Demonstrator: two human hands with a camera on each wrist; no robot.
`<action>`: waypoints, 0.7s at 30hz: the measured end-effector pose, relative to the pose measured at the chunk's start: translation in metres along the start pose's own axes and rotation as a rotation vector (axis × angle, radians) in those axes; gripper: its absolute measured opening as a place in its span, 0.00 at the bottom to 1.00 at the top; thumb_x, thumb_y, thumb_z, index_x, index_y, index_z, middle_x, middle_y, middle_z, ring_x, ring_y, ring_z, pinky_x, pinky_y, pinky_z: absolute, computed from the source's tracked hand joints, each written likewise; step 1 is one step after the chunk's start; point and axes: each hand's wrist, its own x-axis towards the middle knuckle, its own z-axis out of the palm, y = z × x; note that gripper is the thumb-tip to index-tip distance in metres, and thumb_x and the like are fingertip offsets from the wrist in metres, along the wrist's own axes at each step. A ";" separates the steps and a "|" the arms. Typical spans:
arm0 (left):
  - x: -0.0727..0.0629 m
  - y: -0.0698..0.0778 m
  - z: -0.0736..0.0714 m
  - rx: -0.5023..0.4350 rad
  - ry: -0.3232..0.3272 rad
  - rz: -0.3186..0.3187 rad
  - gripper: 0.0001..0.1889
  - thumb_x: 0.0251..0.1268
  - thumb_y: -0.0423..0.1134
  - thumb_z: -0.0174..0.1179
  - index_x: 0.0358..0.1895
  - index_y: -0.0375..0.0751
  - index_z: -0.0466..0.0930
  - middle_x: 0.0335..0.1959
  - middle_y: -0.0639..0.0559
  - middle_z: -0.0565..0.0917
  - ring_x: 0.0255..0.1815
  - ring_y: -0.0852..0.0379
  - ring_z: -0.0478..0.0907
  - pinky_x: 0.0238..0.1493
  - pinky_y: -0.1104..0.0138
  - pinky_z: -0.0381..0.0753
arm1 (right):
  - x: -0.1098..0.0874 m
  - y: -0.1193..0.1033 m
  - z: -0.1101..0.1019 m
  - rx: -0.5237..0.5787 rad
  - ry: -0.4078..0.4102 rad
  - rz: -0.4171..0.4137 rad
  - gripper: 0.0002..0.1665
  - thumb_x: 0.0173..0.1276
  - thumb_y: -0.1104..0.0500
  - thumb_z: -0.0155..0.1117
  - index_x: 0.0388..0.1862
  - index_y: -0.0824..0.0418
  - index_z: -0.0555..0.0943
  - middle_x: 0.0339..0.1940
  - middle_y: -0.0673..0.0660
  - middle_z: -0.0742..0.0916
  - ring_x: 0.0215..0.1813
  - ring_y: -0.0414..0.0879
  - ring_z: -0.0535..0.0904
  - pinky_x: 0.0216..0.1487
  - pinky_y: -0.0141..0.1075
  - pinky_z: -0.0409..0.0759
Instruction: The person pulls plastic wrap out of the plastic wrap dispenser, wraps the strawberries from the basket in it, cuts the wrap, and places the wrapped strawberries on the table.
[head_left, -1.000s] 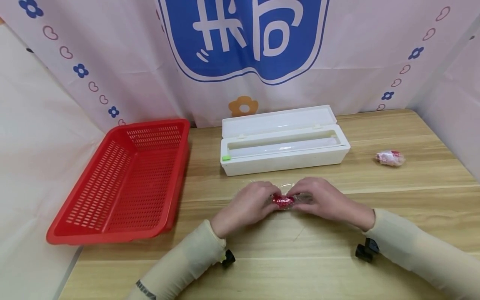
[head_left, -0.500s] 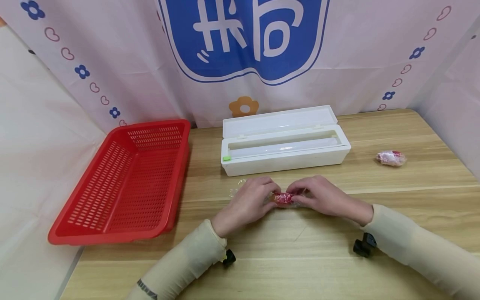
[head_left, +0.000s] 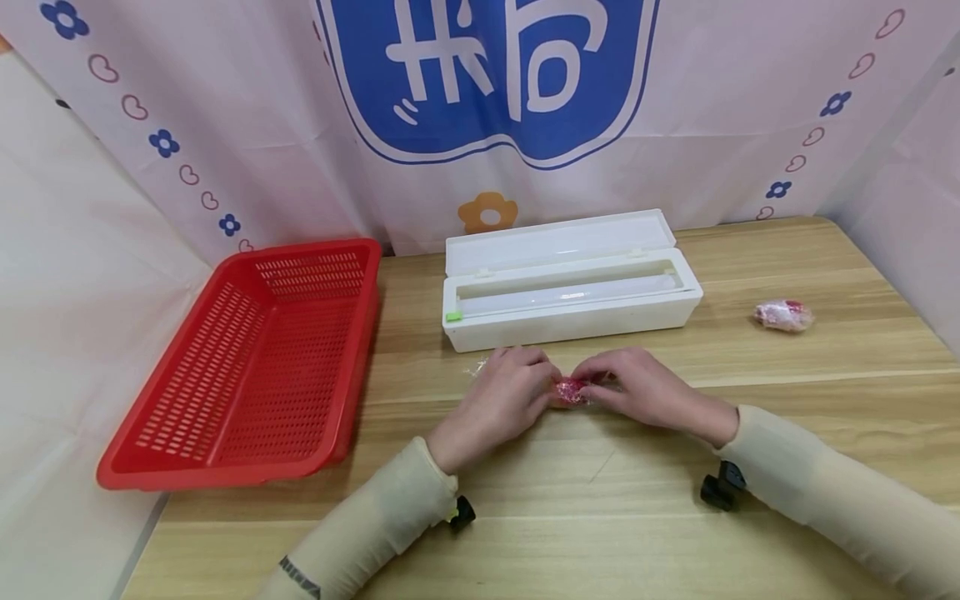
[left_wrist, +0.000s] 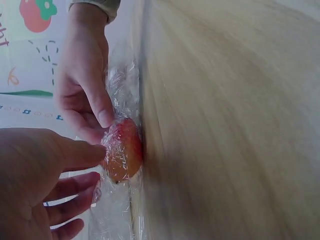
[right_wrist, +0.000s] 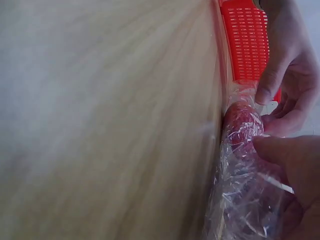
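Note:
A small red and yellow fruit [head_left: 570, 391] in clear cling film [right_wrist: 245, 205] lies on the wooden table between my hands. My left hand [head_left: 504, 393] holds its left end, thumb on the near side and fingers behind. From the other side my right hand [head_left: 643, 390] pinches the film at the fruit's right end with thumb and fingers. Loose, crumpled film spreads past both ends in the wrist views. Several of the left fingers [left_wrist: 74, 206] show bent behind the wrapped fruit in the left wrist view.
Behind the hands stands a white cling film box [head_left: 570, 323], its lid [head_left: 558, 246] up and a roll [head_left: 566, 295] inside. A second wrapped fruit [head_left: 783, 315] lies at the right. A red perforated basket [head_left: 217, 477] stands on the left. A printed curtain [head_left: 712, 150] hangs behind the table.
The fruit has turned and shifted slightly away from me as film closes around it. Both hands have moved a little forward, and less loose film shows beside them.

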 end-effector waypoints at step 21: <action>0.010 -0.009 0.004 -0.126 -0.068 -0.103 0.14 0.66 0.44 0.64 0.52 0.45 0.82 0.48 0.52 0.87 0.49 0.54 0.84 0.53 0.61 0.83 | 0.012 -0.016 0.011 -0.256 0.099 0.028 0.30 0.54 0.50 0.78 0.55 0.58 0.83 0.47 0.56 0.90 0.45 0.52 0.87 0.45 0.46 0.85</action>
